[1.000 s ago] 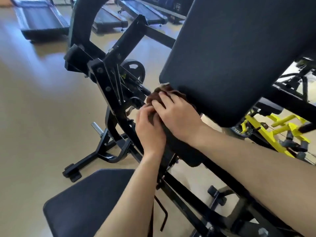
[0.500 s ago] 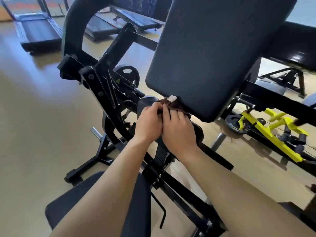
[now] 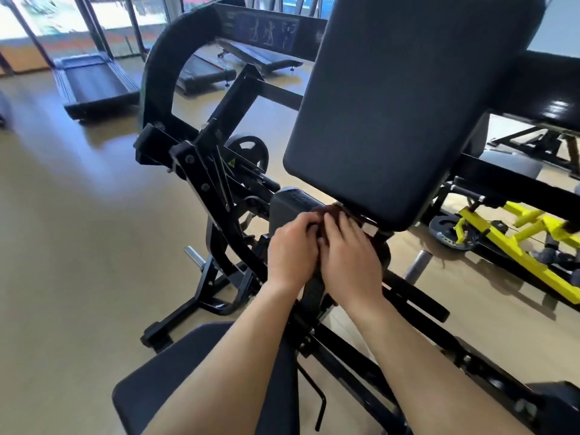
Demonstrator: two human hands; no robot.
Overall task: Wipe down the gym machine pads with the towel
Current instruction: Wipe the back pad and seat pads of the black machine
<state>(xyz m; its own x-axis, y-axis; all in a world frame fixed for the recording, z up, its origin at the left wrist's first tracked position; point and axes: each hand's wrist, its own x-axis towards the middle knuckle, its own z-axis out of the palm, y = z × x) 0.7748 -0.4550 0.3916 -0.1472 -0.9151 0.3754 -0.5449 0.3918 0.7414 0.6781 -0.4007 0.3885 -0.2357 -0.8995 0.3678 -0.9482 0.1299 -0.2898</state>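
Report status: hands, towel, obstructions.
Left hand grips the brown towel, right hand presses on it. Towel bunched on the small black pad under the large black pad. Large pad's edge close above the fingers.

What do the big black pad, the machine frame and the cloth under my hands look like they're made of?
Pad: probably vinyl over foam; smooth matte skin, rounded edges. Frame: black painted metal, likely steel; glossy, bolted flat plates. Towel: brown fabric, soft folds; mostly covered, so weave unclear.
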